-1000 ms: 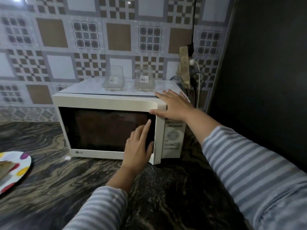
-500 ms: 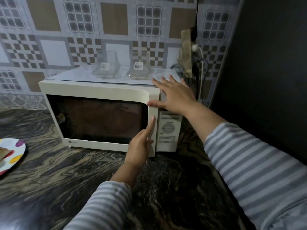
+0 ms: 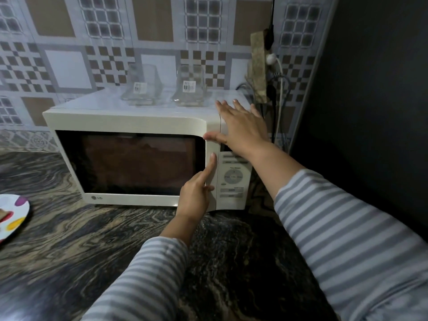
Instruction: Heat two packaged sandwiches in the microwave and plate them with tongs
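Here, in the head view, the microwave (image 3: pixel 148 156) stands directly ahead, door shut, long axis sideways. The left hand (image 3: pixel 196 195) is nearer, forefinger pressing the door's right edge; the right hand (image 3: pixel 240 128) lies spread flat on its top right corner. Two clear packages (image 3: pixel 165 86) sit on top, seemingly empty; its interior is too dark to read.

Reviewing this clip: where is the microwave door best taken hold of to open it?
Likely the microwave door's right edge, approached from the front: a seam separates it there from the control panel. The left hand's finger already lies on that edge; the right hand steadies the top corner.
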Available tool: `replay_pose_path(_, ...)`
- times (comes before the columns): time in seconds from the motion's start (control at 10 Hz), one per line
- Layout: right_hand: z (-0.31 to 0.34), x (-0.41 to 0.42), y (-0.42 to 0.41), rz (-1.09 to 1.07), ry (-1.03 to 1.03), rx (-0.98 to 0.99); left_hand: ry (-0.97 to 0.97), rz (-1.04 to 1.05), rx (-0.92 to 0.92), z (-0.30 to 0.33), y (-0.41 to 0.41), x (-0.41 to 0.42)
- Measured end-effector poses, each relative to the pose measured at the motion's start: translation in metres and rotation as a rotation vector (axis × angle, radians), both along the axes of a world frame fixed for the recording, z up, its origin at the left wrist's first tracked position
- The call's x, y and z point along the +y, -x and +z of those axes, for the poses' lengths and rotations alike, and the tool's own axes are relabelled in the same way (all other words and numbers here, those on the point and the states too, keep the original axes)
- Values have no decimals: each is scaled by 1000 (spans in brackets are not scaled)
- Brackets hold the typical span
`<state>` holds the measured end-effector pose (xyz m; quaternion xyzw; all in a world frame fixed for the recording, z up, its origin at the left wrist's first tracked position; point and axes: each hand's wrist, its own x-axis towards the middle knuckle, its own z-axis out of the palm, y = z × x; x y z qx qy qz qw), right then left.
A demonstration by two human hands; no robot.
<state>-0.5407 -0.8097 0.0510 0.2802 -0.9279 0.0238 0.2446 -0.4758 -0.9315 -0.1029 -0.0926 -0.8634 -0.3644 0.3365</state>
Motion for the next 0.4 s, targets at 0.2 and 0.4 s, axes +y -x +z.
replay_pose_path(0.2, 1, 0, -2, -17, -33, -30, 58, -30, -76, -2, 1, -4)
replay_pose_path(0.4, -18, 8, -40, 35, 95, 11, 96, -72, -210, 4, -28, -10)
